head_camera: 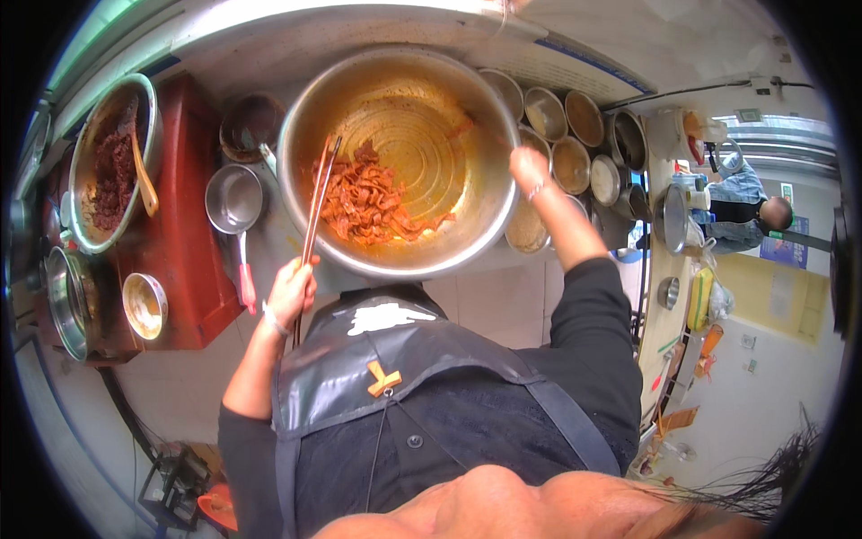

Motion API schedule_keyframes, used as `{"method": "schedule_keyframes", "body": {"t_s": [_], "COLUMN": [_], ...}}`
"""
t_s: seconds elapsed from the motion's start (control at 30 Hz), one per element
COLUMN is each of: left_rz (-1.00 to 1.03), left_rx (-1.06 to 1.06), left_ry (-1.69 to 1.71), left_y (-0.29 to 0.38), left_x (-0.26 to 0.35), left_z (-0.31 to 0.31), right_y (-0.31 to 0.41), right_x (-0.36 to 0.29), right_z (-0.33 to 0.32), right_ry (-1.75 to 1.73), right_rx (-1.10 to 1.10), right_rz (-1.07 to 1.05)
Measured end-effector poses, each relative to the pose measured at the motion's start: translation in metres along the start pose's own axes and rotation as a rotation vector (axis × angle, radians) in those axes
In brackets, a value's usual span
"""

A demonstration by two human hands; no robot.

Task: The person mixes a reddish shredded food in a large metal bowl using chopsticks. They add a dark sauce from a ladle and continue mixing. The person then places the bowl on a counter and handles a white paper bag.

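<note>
Before me stands a large round metal basin (397, 266), stained with reddish-orange oil inside. Sauce-coated strips of food (370, 202) lie heaped in its lower left part. My left hand (291, 291) is closed around a pair of long chopsticks (316, 209), whose tips reach over the basin's left side beside the strips. At the basin's right rim is my right hand (530, 168), with its fingers curled; whether it grips the rim or something small cannot be told. A small reddish piece (462, 127) clings to the inner wall at the upper right.
Left of the basin are a metal saucepan (234, 199) and a dark-stained pot (250, 128). A red stand (195, 269) bears a bowl of dark paste (114, 168) and a patterned bowl (145, 306). Several metal containers (571, 165) crowd the right. Another person (737, 205) is farther right.
</note>
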State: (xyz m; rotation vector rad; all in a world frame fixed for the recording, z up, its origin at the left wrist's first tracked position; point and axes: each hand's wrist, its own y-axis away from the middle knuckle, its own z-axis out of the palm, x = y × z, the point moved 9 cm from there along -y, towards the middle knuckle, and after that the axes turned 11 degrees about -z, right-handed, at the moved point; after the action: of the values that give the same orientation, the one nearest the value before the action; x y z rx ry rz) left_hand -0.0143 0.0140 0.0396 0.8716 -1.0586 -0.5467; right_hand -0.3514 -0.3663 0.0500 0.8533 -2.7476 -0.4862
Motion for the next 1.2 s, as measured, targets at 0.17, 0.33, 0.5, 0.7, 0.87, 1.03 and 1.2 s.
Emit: {"method": "schedule_keyframes", "body": {"t_s": [0.17, 0.33, 0.5, 0.7, 0.87, 1.03, 1.2], "left_rz": [0.060, 0.106, 0.057, 0.624, -0.213, -0.394, -0.145], "left_rx": [0.027, 0.065, 0.187, 0.450, 0.434, 0.114, 0.062], "left_ry": [-0.080, -0.240, -0.323, -1.067, -1.617, -1.749, -1.488], "left_y": [-0.051, -0.064, -0.042, 0.002, 0.025, 0.021, 0.027], "left_x": [0.022, 0.055, 0.061, 0.087, 0.119, 0.096, 0.113], "left_z": [0.008, 0.009, -0.013, -0.022, -0.017, 0.018, -0.009], "right_y": [0.050, 0.087, 0.077, 0.061, 0.085, 0.051, 0.060], "right_x": [-0.053, -0.028, -0.111, -0.143, -0.075, -0.203, -0.171], "right_z": [0.023, 0.007, 0.077, 0.031, 0.060, 0.095, 0.071], "right_ry": [0.224, 0.067, -0.184, -0.311, -0.057, -0.504, -0.567], "right_rx": [-0.340, -0.362, -0.297, -0.256, -0.385, -0.266, -0.334], "right_rz": [-0.332, -0.214, -0.325, -0.360, -0.396, -0.376, -0.425]}}
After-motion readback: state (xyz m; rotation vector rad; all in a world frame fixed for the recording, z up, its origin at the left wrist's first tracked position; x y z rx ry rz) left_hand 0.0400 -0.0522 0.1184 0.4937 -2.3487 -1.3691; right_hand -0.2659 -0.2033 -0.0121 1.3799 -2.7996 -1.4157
